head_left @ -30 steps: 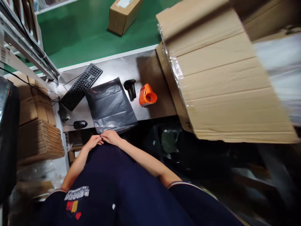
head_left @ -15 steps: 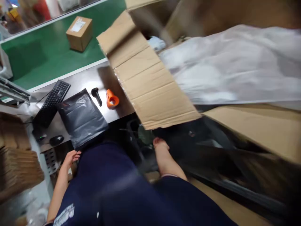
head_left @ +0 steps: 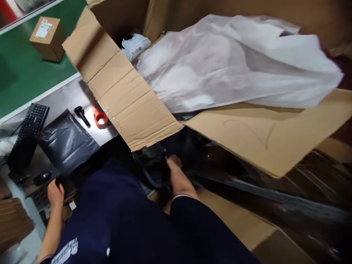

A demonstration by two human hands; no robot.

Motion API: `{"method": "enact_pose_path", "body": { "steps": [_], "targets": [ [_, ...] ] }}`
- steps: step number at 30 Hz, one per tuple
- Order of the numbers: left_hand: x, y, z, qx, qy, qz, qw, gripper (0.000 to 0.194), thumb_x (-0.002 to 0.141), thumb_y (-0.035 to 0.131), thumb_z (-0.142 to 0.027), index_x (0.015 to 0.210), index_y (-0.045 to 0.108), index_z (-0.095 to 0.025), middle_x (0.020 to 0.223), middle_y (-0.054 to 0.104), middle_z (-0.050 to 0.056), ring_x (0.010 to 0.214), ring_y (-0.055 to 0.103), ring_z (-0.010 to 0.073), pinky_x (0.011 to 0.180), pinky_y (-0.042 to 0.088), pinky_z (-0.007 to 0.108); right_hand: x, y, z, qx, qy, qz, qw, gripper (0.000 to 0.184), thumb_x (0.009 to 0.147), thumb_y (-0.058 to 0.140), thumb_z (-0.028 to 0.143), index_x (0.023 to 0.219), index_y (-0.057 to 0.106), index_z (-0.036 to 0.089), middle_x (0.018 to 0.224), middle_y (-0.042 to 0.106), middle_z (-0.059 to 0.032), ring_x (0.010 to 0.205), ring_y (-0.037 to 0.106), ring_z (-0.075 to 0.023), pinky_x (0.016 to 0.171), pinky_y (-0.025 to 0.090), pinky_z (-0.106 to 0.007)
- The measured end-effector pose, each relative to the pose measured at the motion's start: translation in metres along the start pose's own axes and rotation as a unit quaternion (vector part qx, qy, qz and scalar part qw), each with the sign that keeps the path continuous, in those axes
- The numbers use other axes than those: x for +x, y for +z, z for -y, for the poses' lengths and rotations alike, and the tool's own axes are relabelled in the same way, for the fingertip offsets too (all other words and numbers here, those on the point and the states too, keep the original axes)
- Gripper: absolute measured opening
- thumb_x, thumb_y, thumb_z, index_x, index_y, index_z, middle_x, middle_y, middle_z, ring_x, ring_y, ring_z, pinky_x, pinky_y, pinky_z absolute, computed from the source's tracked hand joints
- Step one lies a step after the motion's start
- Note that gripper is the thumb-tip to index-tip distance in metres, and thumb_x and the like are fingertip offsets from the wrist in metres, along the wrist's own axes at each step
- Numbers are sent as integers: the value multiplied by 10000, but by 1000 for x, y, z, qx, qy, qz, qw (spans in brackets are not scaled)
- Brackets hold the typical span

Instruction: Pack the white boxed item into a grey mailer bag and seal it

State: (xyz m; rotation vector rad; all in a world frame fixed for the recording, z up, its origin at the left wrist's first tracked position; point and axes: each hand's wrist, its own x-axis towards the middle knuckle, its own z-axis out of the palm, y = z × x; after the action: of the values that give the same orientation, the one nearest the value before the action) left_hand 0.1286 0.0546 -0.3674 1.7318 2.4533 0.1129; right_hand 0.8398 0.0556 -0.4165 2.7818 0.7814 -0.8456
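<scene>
My left hand (head_left: 55, 192) is low at the desk's near edge, just below a black computer mouse (head_left: 42, 178). Its fingers are slightly bent and apart, with nothing visible in them. My right hand (head_left: 174, 161) reaches down under a cardboard flap, fingers curled at the side of a black object with a curved rim (head_left: 150, 176), perhaps a bin. Shadow hides most of that grip. On the desk, left of the flap, lies a flat black plastic mailer bag (head_left: 73, 141).
A large open carton (head_left: 129, 95) with spread flaps fills the right side, white sheeting (head_left: 233, 69) over its contents. A keyboard (head_left: 34, 119), black handheld scanner (head_left: 82, 116) and orange tape dispenser (head_left: 99, 118) lie on the desk. A small labelled box (head_left: 52, 42) sits on the green belt (head_left: 16, 77).
My view has turned right, so the desk and carton appear further left. My left hand has drawn its fingers in somewhat. My right hand and the black object have shifted right relative to the flap.
</scene>
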Motion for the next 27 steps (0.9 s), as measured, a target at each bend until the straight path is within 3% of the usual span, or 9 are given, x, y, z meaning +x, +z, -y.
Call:
{"method": "enact_pose_path", "body": {
  "steps": [3,6,10,12,15,17,20,23,27],
  "targets": [
    [8,2,-4,14,108,-22,994,633,973,443,-385,1589,461,-240,1601,574,123,1511,505,374,1245,443,584,-10,5,13,-48,-44,0,998,458,1047,523,444,1033,805,83,990,771,-268,935,737,-332,800,550,-443],
    [20,6,-11,50,178,34,982,560,975,421,-223,1487,596,-79,1577,570,236,1525,485,381,1277,381,597,-27,27,57,-93,-270,-29,958,423,1051,489,403,1164,789,128,1179,770,-238,1104,713,-355,978,531,-489],
    [39,17,-16,99,222,103,964,612,949,369,-47,1505,611,-123,1619,530,204,1549,462,323,1278,364,593,-48,66,154,-104,-650,-84,748,462,1044,453,229,1462,650,215,1504,649,-141,1415,566,-291,1256,349,-495],
    [45,23,-14,111,247,124,955,646,956,348,-18,1536,590,-170,1643,504,175,1561,447,300,1278,368,569,-58,82,209,-92,-745,-107,652,533,1032,428,150,1534,575,254,1545,624,-93,1453,536,-251,1304,264,-499],
    [49,27,-11,107,275,139,945,676,976,317,-2,1573,550,-216,1666,476,142,1574,425,280,1280,371,537,-72,97,280,-85,-819,-96,560,618,997,372,37,1539,558,267,1529,643,-56,1442,558,-202,1316,235,-483],
    [50,27,-10,93,282,151,943,701,959,344,11,1593,523,-230,1677,462,128,1580,414,277,1281,370,527,-81,99,311,-87,-835,-43,541,690,969,340,-15,1549,544,297,1564,612,-22,1467,538,-171,1317,249,-464],
    [52,21,-8,62,297,186,935,757,887,499,-2,1610,494,-225,1706,411,142,1606,360,305,1301,333,536,-91,91,330,-119,-810,86,567,719,921,393,-21,1536,563,309,1645,515,-3,1554,430,-172,1332,233,-469],
    [50,12,-3,24,313,229,922,810,824,595,-24,1600,508,-242,1734,358,144,1630,295,328,1324,282,555,-93,77,326,-157,-773,201,581,686,854,498,6,1482,629,249,1660,484,-49,1594,369,-216,1345,198,-513],
    [38,-2,2,-57,304,265,913,736,820,580,-58,1532,593,-246,1702,434,117,1614,344,299,1337,275,549,-95,62,310,-96,-766,227,594,565,866,528,60,1367,722,232,1535,630,-85,1515,497,-234,1324,279,-533]
  ]
}}
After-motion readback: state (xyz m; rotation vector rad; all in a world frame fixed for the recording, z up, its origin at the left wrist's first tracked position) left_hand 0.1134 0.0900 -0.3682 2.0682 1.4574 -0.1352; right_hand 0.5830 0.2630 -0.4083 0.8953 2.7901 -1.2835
